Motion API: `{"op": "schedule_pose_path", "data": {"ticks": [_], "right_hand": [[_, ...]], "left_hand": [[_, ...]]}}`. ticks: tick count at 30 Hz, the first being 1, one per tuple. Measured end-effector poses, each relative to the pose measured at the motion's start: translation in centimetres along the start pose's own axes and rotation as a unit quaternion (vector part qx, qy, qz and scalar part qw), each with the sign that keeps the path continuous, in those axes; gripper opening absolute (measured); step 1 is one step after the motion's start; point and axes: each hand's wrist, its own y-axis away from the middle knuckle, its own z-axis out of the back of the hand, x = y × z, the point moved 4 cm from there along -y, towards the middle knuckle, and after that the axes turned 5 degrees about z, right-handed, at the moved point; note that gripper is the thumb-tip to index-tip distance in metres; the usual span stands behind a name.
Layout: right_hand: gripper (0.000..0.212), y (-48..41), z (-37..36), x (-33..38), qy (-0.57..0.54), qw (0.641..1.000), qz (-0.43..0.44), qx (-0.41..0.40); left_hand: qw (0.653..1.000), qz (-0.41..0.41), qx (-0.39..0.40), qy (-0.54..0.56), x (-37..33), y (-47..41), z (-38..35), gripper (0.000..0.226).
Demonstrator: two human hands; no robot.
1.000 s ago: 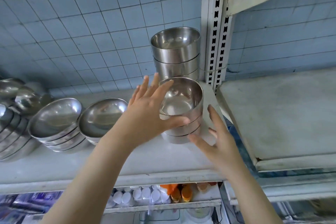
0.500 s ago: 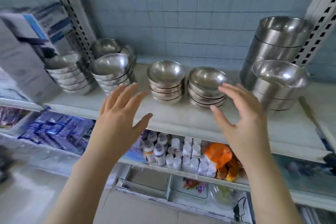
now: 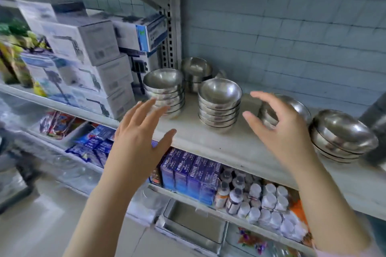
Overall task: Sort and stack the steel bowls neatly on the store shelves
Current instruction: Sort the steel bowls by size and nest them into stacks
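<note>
Both hands, left and right, hover spread and empty before shiny nested steel bowl stacks.

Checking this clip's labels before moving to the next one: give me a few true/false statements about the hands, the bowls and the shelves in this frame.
1. The left hand and right hand hold nothing. True.
2. The steel bowls sit rim down. False: the stacks stand with their open sides up.
3. White cartons are stacked to the left of the bowls. True.
4. The blue boxes share the bowls' shelf. False: they stand on the shelf below, beside small bottles.
</note>
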Motion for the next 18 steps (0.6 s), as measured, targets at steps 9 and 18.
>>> {"op": "schedule_pose_path", "data": {"ticks": [9,18], "right_hand": [[0.031,-11.3,-3.5,-4.5,-0.057,0.989,-0.108,0.08],[0.056,-21.0,-10.0,-12.1,-0.043,0.93,-0.298,0.209]], "left_hand": [[0.994,-0.065,0.088,-0.015,0.9,-14.2,-1.0,0.055],[0.951,-0.128,0.264,-0.102,1.0,-28.2,-7.1,0.075]]}}
